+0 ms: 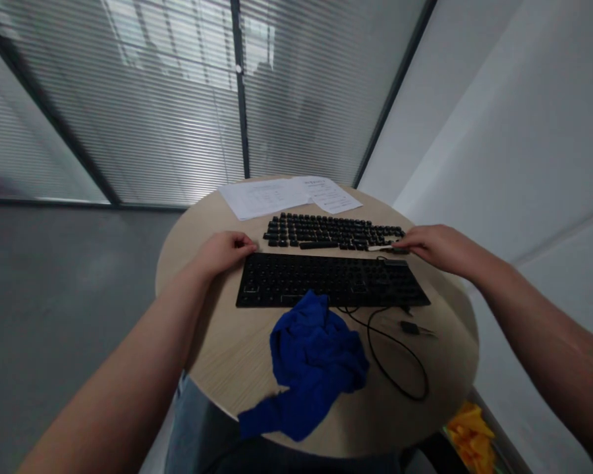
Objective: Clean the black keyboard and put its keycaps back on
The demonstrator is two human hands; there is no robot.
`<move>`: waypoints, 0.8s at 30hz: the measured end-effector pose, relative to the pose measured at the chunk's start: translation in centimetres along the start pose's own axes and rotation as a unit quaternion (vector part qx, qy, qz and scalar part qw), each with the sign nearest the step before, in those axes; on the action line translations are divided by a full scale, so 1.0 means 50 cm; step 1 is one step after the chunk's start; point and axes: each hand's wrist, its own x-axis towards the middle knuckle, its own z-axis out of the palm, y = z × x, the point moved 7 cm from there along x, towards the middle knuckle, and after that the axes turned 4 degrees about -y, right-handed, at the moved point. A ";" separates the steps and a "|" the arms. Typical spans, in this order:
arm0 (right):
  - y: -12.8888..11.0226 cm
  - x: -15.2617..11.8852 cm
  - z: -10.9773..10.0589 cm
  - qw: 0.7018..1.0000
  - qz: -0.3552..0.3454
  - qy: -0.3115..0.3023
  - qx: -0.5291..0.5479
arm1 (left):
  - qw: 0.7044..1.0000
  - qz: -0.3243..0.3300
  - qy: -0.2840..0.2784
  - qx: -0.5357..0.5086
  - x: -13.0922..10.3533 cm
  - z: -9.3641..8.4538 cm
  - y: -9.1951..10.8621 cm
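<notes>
A black keyboard base (321, 280) without its keycaps lies across the round table. Behind it, loose black keycaps (326, 230) stand in rows. My left hand (230, 250) rests by the base's back left corner, thumb and fingers curled together; anything between them is too small to make out. At the right end of the keycap rows, my right hand (427, 245) has its fingers closed on the end of a thin pale stick (379, 248). A crumpled blue cloth (316, 359) lies in front of the base, overlapping its front edge.
White printed papers (277, 195) lie at the table's (227, 342) back. A black cable (400, 342) loops at the front right, beside a small black tool with metal prongs (416, 328). Something yellow (471, 434) is below the table at the right. Glass panels with blinds stand behind.
</notes>
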 end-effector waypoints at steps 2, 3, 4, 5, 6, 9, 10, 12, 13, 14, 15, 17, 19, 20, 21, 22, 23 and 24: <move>-0.134 0.060 -0.008 0.994 -0.093 0.017 0.060 | 1.000 0.000 -0.002 0.000 -0.004 0.002 0.004; -0.200 0.090 -0.008 0.989 -0.129 0.020 0.075 | 1.000 -0.004 -0.001 0.002 -0.005 0.002 0.005; -0.264 0.120 -0.004 0.983 -0.160 0.018 0.083 | 1.000 -0.007 0.000 0.004 -0.007 0.003 0.005; -0.321 0.150 0.004 0.979 -0.184 0.013 0.088 | 1.000 -0.009 0.002 0.006 -0.008 0.003 0.004; -0.369 0.179 0.014 0.976 -0.197 0.006 0.091 | 1.000 -0.011 0.003 0.007 -0.009 0.003 0.004; -0.459 0.250 0.044 0.973 -0.210 -0.007 0.092 | 1.000 -0.012 0.003 0.006 -0.010 0.005 0.003; -0.472 0.265 0.053 0.973 -0.210 -0.011 0.089 | 1.000 -0.013 0.004 0.006 -0.010 0.006 0.002; -0.480 0.278 0.064 0.974 -0.212 -0.021 0.082 | 1.000 -0.013 0.004 0.004 -0.009 0.006 0.000; -0.475 0.277 0.066 0.973 -0.213 -0.026 0.079 | 1.000 -0.011 0.003 0.003 -0.007 0.006 0.000; -0.467 0.272 0.067 0.974 -0.213 -0.030 0.075 | 1.000 -0.008 0.002 0.000 -0.006 0.006 -0.001; -0.454 0.263 0.066 0.974 -0.211 -0.036 0.069 | 1.000 -0.005 -0.001 -0.003 -0.005 0.007 0.000; -0.419 0.238 0.063 0.977 -0.201 -0.048 0.056 | 1.000 0.001 -0.005 -0.007 -0.002 0.007 0.000; -0.371 0.207 0.060 0.980 -0.184 -0.060 0.041 | 1.000 0.002 -0.007 -0.008 0.000 0.007 0.001; -0.342 0.190 0.059 0.982 -0.174 -0.066 0.034 | 1.000 0.000 -0.008 -0.007 0.000 0.006 0.001; -0.311 0.172 0.058 0.984 -0.163 -0.070 0.026 | 1.000 -0.005 -0.010 -0.004 0.001 0.006 0.001; -0.278 0.153 0.057 0.986 -0.152 -0.072 0.017 | 1.000 -0.010 -0.012 0.000 0.002 0.005 0.000; -0.243 0.133 0.057 0.987 -0.143 -0.075 0.009 | 1.000 -0.019 -0.015 0.007 0.003 0.004 -0.001; -0.208 0.113 0.057 0.987 -0.136 -0.080 0.001 | 0.999 -0.023 -0.024 0.016 0.003 0.005 -0.001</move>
